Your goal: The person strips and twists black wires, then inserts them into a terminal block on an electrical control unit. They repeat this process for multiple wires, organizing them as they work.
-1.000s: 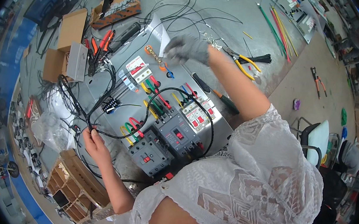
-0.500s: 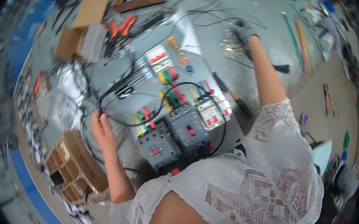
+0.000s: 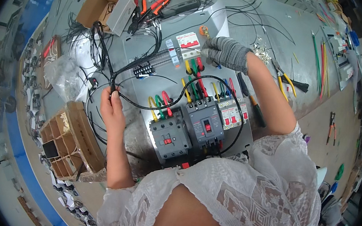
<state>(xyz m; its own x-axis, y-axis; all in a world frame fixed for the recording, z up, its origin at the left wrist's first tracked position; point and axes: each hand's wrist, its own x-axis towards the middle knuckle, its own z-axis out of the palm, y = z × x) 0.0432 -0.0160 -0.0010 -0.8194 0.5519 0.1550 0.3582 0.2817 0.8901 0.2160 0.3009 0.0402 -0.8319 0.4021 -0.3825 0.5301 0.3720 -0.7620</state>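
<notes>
My bare left hand (image 3: 112, 108) grips a black wire bundle (image 3: 113, 79) at the left edge of a grey metal panel (image 3: 141, 92). One black spiral-wrapped cable (image 3: 135, 104) loops from it across the panel. My right hand (image 3: 227, 54), in a grey knit glove, is beside the small white breaker (image 3: 188, 42) at the panel's far part. Its fingers are curled together; what they hold is too small to make out. Nearer to me sit a dark grey contactor-like block (image 3: 168, 140), a moulded-case breaker (image 3: 205, 123) and white breakers (image 3: 233, 114), with yellow, green and red wires.
Red-handled pliers (image 3: 154, 6) and an opened cardboard box (image 3: 101, 12) lie at the far left. Right of the glove are small metal terminals (image 3: 262, 53), yellow-handled pliers (image 3: 283, 79) and a screwdriver (image 3: 255, 107). A divided cardboard box (image 3: 69, 143) stands near left.
My right hand has come left and nearer, from the small metal terminals to beside the far white breaker. My left hand keeps hold of the wire bundle. The view has shifted.
</notes>
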